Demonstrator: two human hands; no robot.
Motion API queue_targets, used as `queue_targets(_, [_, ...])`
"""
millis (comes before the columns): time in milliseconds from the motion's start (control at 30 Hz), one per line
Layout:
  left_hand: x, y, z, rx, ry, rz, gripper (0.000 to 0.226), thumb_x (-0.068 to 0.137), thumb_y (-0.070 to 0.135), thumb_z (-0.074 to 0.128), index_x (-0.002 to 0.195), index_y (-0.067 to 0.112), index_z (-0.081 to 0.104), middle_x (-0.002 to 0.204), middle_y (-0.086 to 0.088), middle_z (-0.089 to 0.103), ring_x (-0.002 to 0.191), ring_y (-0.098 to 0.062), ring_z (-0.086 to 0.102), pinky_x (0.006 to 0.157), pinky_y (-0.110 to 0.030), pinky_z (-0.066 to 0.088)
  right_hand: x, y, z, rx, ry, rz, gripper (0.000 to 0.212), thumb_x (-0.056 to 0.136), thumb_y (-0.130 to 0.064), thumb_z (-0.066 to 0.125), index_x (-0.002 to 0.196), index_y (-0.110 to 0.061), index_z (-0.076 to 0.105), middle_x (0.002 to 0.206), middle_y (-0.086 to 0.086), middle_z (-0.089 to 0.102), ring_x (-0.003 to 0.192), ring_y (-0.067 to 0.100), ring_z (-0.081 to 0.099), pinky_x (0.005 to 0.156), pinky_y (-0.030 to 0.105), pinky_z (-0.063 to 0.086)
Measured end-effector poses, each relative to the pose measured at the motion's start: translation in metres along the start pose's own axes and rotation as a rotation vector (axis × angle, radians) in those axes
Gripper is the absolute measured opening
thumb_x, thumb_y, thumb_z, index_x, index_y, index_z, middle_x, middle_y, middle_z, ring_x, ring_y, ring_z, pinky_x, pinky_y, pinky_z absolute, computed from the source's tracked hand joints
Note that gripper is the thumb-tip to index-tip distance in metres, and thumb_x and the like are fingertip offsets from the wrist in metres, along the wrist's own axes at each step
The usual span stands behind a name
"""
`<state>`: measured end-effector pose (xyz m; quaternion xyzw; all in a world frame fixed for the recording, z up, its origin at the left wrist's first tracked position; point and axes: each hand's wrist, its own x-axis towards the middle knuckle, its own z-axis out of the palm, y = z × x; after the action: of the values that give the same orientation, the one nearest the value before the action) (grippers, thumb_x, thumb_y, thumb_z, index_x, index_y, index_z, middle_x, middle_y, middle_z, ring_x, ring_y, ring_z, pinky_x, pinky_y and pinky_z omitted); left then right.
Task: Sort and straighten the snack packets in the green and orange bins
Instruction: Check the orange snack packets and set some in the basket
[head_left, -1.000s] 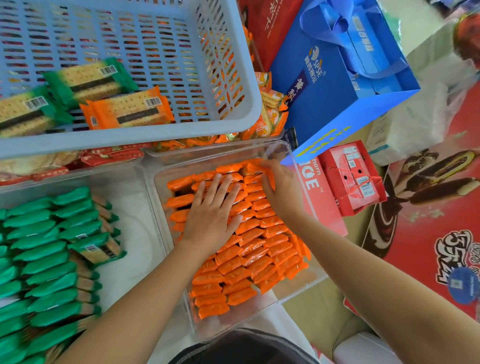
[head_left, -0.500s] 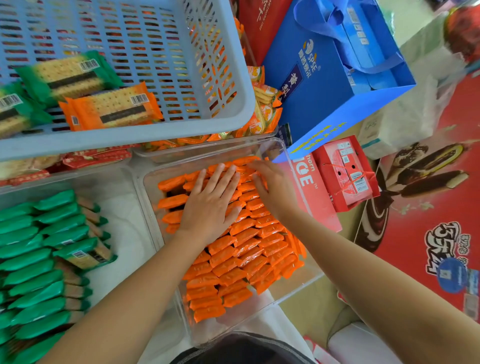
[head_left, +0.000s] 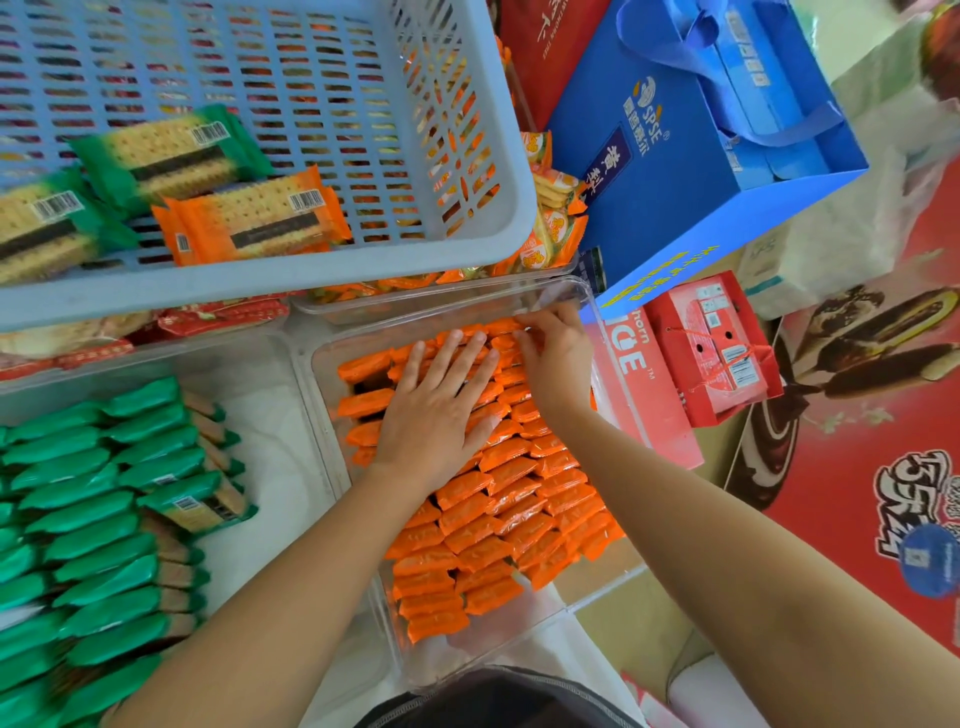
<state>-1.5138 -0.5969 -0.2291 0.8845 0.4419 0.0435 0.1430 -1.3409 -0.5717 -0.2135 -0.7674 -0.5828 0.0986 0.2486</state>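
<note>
From the head camera: my left hand (head_left: 435, 413) lies flat, fingers straight and spread, pressing on the orange packets (head_left: 483, 525) packed in rows in the clear bin (head_left: 592, 577). My right hand (head_left: 557, 364) curls its fingers round one packet at the bin's far end. The green packets (head_left: 88, 519) fill the neighbouring bin (head_left: 270, 467) on my left.

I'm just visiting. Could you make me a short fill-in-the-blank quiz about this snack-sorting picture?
The left hand presses and the right hand pinches the orange packets in the bin on the ____.
The neighbouring packets are coloured ____.
The blue basket holds ____ loose packets.
Missing words: right; green; three.
</note>
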Motion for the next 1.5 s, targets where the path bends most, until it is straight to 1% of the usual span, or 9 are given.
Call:
queue_targets(333, [-0.001, -0.001, 0.000, -0.011, 0.014, 0.007, 0.072, 0.096, 0.060, 0.014, 0.157, 0.022, 0.012, 0.164, -0.005, 0.012, 0.151, -0.026, 0.004, 0.121, -0.054, 0.009, -0.002, 0.007, -0.012, 0.132, 0.006, -0.039, 0.003, 0.088, -0.008, 0.066, 0.089, -0.008, 0.069, 0.090, 0.002, 0.062, 0.079, 0.011, 0.058, 0.071, 0.025, 0.049])
queue_targets(500, [0.004, 0.002, -0.005, -0.008, 0.025, 0.001, 0.076, 0.095, 0.059, 0.039, 0.157, 0.025, 0.011, 0.163, -0.007, 0.019, 0.150, -0.030, 0.014, 0.119, -0.057, 0.015, 0.005, 0.005, -0.015, 0.108, -0.064, -0.037, 0.004, 0.091, -0.011, 0.063, 0.091, -0.009, 0.067, 0.090, 0.002, 0.064, 0.079, 0.015, 0.060, 0.070, 0.028, 0.051])
queue_targets(767, [0.008, 0.006, -0.005, 0.021, 0.022, -0.046, 0.074, 0.094, 0.060, 0.036, 0.156, 0.023, 0.020, 0.162, -0.007, 0.021, 0.150, -0.029, 0.016, 0.119, -0.056, 0.014, 0.003, 0.006, -0.028, 0.211, -0.038, -0.036, 0.006, 0.096, -0.013, 0.056, 0.092, -0.013, 0.060, 0.090, 0.001, 0.064, 0.083, 0.014, 0.063, 0.070, 0.027, 0.050])
queue_targets(933, [0.008, 0.008, -0.006, 0.022, 0.012, -0.053, 0.076, 0.090, 0.061, 0.018, 0.153, 0.021, 0.030, 0.160, -0.007, 0.027, 0.148, -0.030, 0.023, 0.117, -0.057, 0.019, -0.008, 0.000, -0.052, 0.358, 0.050, 0.061, 0.018, 0.098, -0.019, 0.050, 0.093, -0.036, 0.054, 0.101, 0.001, 0.066, 0.094, 0.022, 0.066, 0.079, 0.051, 0.055])
queue_targets(1100, [0.009, 0.007, -0.007, -0.038, 0.003, -0.042, 0.071, 0.093, 0.058, 0.031, 0.152, 0.018, 0.034, 0.158, -0.008, 0.032, 0.146, -0.031, 0.026, 0.118, -0.057, 0.018, -0.020, -0.014, -0.089, 0.488, 0.086, 0.063, 0.013, 0.099, -0.006, 0.052, 0.094, -0.018, 0.054, 0.097, -0.002, 0.067, 0.087, 0.020, 0.069, 0.077, 0.041, 0.058])
queue_targets(1200, [0.009, 0.011, -0.019, -0.232, 0.090, -0.084, 0.065, 0.096, 0.050, 0.039, 0.149, 0.013, 0.037, 0.154, -0.008, 0.038, 0.145, -0.027, 0.027, 0.117, -0.051, 0.021, -0.024, -0.015, -0.105, 0.647, 0.093, 0.216, 0.012, 0.099, -0.007, 0.053, 0.089, -0.015, 0.054, 0.088, 0.007, 0.066, 0.075, 0.020, 0.068, 0.070, 0.031, 0.056])
queue_targets(1300, [0.005, 0.024, -0.046, -0.731, 0.271, -0.302, 0.050, 0.100, 0.047, 0.043, 0.137, 0.015, 0.051, 0.134, -0.002, 0.058, 0.130, -0.017, 0.046, 0.109, -0.036, 0.034, -0.033, -0.015, -0.110, 0.815, 0.087, 0.380, 0.014, 0.099, -0.007, 0.051, 0.086, -0.009, 0.055, 0.080, 0.009, 0.068, 0.067, 0.017, 0.068, 0.066, 0.027, 0.056])
queue_targets(1400, [0.004, 0.037, -0.064, -1.311, 0.173, -0.470, 0.031, 0.097, 0.038, 0.056, 0.115, 0.015, 0.067, 0.101, 0.003, 0.071, 0.089, -0.004, 0.067, 0.075, -0.008, 0.046, -0.046, -0.016, -0.107, 0.910, 0.036, 0.493, 0.014, 0.100, -0.010, 0.051, 0.086, -0.007, 0.055, 0.078, 0.011, 0.071, 0.068, 0.019, 0.070, 0.066, 0.027, 0.057])
queue_targets(1500, [0.000, 0.039, -0.063, -1.483, 0.165, -0.544, 0.008, 0.092, 0.021, 0.067, 0.096, 0.014, 0.070, 0.085, -0.002, 0.073, 0.064, -0.006, 0.069, 0.056, -0.009, 0.045, -0.054, -0.018, -0.110, 0.917, -0.012, 0.569, 0.014, 0.100, -0.012, 0.049, 0.090, -0.006, 0.056, 0.081, 0.013, 0.072, 0.068, 0.020, 0.068, 0.067, 0.029, 0.058])
